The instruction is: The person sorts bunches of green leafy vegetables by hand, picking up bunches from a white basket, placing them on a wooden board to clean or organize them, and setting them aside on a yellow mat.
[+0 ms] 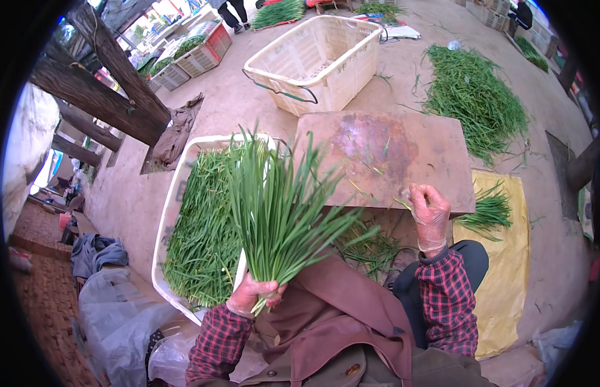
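My left hand (256, 293), in a clear thin glove, is closed round the lower stems of a bunch of green chives (274, 206). The leaves fan upward and outward in front of me, over the edge of a white crate (159, 258) filled with more chives (206, 226). Over the near right edge of a low brown board (442, 145), my right hand (430, 216) is raised with its fingers pinched together. A short yellowish chive blade (402, 204) sticks out from its fingertips. Leaf scraps are scattered on the board.
An unfilled cream crate (351, 84) with wire handles stands beyond the board. A big chive heap (474, 97) lies on the floor at right, and a smaller bunch (490, 209) on a yellow sack (506, 277). Wooden posts (96, 97) slant at left, near plastic sheeting (119, 316).
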### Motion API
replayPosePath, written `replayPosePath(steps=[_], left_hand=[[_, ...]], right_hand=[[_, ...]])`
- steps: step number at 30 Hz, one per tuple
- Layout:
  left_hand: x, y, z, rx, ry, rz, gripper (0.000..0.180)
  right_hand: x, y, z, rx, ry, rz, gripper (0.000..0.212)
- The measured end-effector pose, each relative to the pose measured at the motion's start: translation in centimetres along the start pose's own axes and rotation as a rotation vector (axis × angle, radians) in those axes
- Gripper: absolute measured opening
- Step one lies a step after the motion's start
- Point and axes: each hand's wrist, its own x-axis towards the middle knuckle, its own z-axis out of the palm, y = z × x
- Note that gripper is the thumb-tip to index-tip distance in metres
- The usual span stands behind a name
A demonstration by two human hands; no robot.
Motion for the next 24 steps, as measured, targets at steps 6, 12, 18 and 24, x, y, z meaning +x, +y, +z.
replayPosePath(steps=[6, 12, 18, 24], left_hand=[[6.6, 1.6, 2.8, -0.100, -0.013, 0.135, 0.035], [12.9, -1.3, 7.1, 0.009, -0.092, 0.098, 0.034], [14.0, -3.3, 6.7, -0.014, -0.163, 0.010, 0.053], [14.3, -3.6, 5.7, -0.096, -0.303, -0.097, 0.062]], right_hand=[[-5.2, 1.4, 1.8, 0.291, -0.305, 0.317, 0.030], [-3.3, -0.6, 5.7, 0.725, -0.560, 0.387, 0.041], [-2.2, -0.4, 5.4, 0.918, -0.541, 0.346, 0.032], [-2.6, 0.3, 5.4, 0.909, -0.560, 0.312, 0.034]])
